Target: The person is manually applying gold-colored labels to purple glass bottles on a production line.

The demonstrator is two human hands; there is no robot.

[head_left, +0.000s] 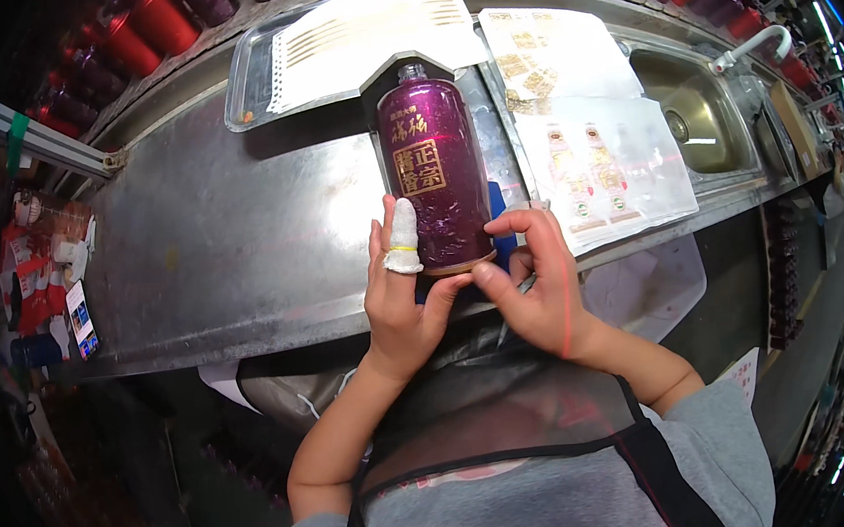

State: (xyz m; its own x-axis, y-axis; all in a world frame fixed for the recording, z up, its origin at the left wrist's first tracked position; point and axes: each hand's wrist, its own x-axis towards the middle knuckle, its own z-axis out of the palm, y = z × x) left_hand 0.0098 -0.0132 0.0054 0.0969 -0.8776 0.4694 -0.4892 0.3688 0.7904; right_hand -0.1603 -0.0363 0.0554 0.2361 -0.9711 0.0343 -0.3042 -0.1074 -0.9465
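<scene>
A dark purple bottle (437, 167) with gold lettering and a small open neck lies lengthwise over the steel worktop (219, 241), neck pointing away from me. My left hand (402, 290) holds its base from the left, a white finger cot on the forefinger pressed to the glass. From the right, my right hand (535, 289) grips the base with thumb underneath and fingers curled on the side.
A clear tray (255, 77) with sheets of gold labels sits behind the bottle. More label sheets (582, 139) lie to the right, beside a steel sink (695, 114) with a white tap. Red and purple bottles (155, 21) line the back edge. A phone (81, 318) lies at left.
</scene>
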